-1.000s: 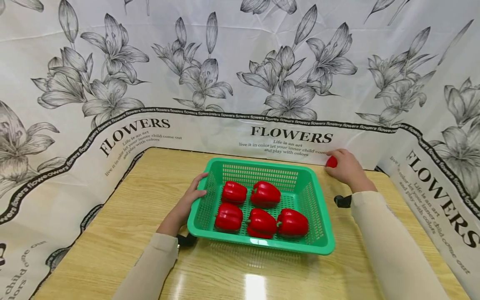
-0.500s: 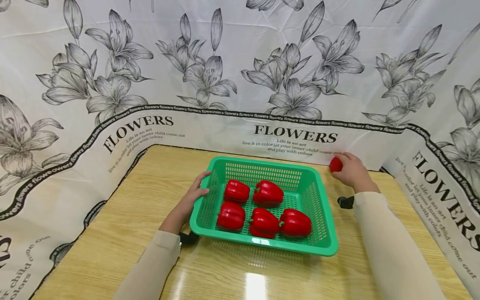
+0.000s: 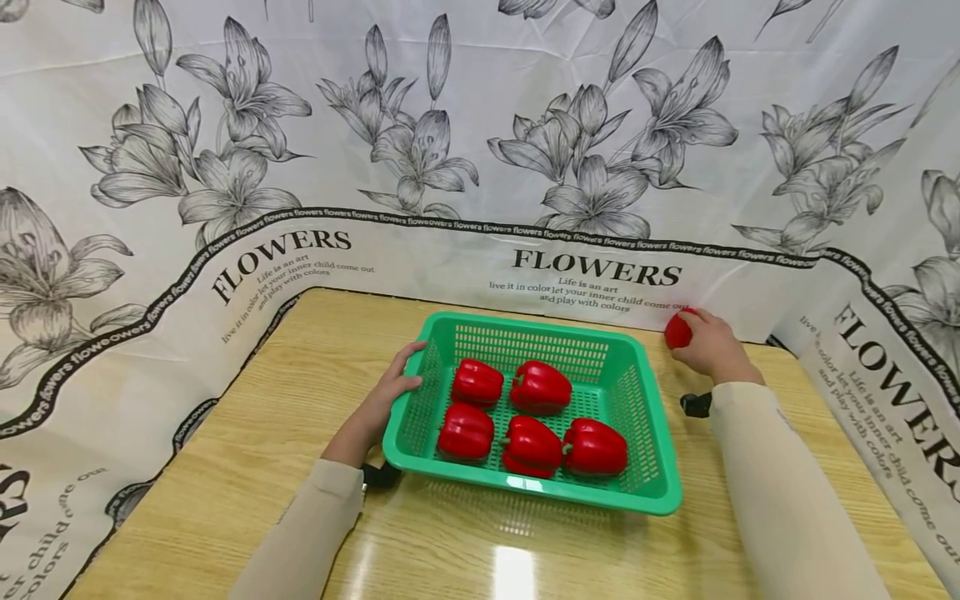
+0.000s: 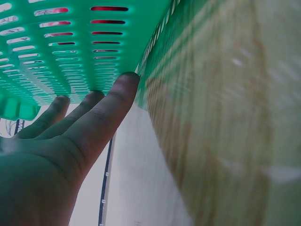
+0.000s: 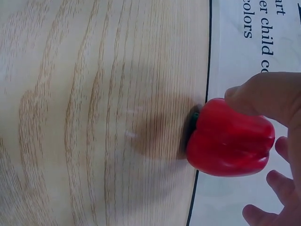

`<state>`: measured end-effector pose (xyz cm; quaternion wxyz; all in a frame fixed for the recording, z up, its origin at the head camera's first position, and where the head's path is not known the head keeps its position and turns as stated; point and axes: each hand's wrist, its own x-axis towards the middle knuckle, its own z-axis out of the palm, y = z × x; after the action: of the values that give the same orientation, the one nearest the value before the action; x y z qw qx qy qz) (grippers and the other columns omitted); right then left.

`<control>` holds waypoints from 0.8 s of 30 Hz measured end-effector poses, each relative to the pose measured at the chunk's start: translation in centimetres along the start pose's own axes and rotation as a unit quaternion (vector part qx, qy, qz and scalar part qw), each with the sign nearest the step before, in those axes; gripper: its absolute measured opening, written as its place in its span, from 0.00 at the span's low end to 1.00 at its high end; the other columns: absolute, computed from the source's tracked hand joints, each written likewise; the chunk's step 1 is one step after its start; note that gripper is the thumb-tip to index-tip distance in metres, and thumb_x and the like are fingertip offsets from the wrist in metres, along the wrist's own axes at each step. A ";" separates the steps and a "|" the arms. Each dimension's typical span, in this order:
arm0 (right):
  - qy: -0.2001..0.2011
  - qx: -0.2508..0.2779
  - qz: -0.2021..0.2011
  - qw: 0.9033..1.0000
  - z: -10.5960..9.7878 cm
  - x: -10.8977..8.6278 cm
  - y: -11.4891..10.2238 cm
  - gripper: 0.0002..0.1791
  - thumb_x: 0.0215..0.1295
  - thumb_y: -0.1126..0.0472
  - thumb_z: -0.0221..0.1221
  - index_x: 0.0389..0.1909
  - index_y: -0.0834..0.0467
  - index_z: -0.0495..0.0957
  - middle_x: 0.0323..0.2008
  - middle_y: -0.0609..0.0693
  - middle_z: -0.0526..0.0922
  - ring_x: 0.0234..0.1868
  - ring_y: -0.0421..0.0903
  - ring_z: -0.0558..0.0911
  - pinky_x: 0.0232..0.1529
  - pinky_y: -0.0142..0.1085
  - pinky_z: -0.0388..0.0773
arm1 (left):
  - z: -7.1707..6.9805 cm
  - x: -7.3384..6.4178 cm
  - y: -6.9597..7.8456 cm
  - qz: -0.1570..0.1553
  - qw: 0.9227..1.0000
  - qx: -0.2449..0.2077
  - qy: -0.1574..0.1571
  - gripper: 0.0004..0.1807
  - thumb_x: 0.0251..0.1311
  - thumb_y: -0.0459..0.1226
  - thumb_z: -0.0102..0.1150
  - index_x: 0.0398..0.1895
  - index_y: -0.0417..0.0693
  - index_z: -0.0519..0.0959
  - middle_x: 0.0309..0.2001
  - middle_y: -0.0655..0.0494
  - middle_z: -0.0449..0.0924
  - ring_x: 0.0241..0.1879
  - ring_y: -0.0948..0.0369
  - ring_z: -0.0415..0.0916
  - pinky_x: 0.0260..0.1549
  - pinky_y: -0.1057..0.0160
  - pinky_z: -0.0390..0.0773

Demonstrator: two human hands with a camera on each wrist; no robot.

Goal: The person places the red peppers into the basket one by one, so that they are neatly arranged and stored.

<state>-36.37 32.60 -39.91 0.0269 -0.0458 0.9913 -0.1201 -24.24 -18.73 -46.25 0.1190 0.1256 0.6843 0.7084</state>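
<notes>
In the head view my left hand [image 3: 375, 408] holds the left rim of a green plastic basket [image 3: 397, 471]. Its thumb lies over the rim, while the left wrist view has straight fingers [image 4: 101, 115] against the slotted outer wall. Several red bell peppers [image 3: 541, 387] lie in the basket. At the table's back edge, right of the basket, my right hand [image 3: 712, 346] holds another red bell pepper [image 5: 230, 139]. The right wrist view shows its green stem end towards the tabletop. One digit touches the pepper's side, and the other visible fingers spread beyond it.
The wooden table [image 3: 217, 475] runs back to a white flower-printed curtain [image 3: 465, 275], which also encloses both sides. Behind the pepper in my right hand, the cloth is very near. A dark wrist strap piece [image 3: 696, 405] hangs by the right sleeve.
My right hand's fingers have shifted back over the pepper, and more of its red surface shows. The pepper keeps its place by the curtain. The left hand and basket stay put; the head view shifts slightly.
</notes>
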 end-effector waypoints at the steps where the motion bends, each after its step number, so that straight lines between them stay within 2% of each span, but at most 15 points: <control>1: -0.003 -0.001 0.000 1.000 0.0 0.0 0.1 0.41 0.59 0.57 0.57 0.70 0.69 0.54 0.70 0.74 0.48 0.65 0.75 0.52 0.58 0.67 0.65 | 0.0 0.0 0.0 0.000 1.000 0.000 0.000 0.33 0.69 0.44 0.41 0.74 0.70 0.47 0.72 0.45 0.50 0.62 0.40 0.63 0.47 0.50 0.77; 9: -0.013 -0.007 -0.001 1.000 0.0 -0.2 0.3 0.41 0.59 0.57 0.57 0.69 0.70 0.54 0.68 0.76 0.49 0.64 0.76 0.53 0.57 0.68 0.65 | 0.1 0.1 -0.2 -0.001 1.000 -0.004 -0.005 0.32 0.69 0.43 0.40 0.75 0.70 0.47 0.72 0.45 0.50 0.62 0.40 0.63 0.48 0.51 0.77; 17: 0.015 -0.007 0.011 1.000 0.0 -0.2 0.0 0.40 0.61 0.54 0.56 0.70 0.68 0.54 0.60 0.79 0.55 0.55 0.76 0.62 0.51 0.68 0.69 | 0.0 0.0 0.1 -0.005 1.000 -0.002 -0.001 0.33 0.69 0.44 0.40 0.75 0.71 0.46 0.73 0.45 0.49 0.63 0.39 0.62 0.48 0.49 0.77; 24: 0.041 -0.011 0.014 0.999 0.2 0.0 -0.4 0.35 0.61 0.55 0.56 0.66 0.69 0.60 0.52 0.78 0.61 0.49 0.74 0.66 0.49 0.66 0.70 | 0.0 0.1 0.0 -0.008 1.000 -0.004 -0.001 0.33 0.69 0.45 0.41 0.75 0.71 0.46 0.74 0.46 0.47 0.65 0.38 0.61 0.49 0.48 0.77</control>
<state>-36.36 32.17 -40.02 -0.0122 -0.0274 0.9934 -0.1109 -24.32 -18.75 -46.24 0.1256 0.1206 0.6819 0.7104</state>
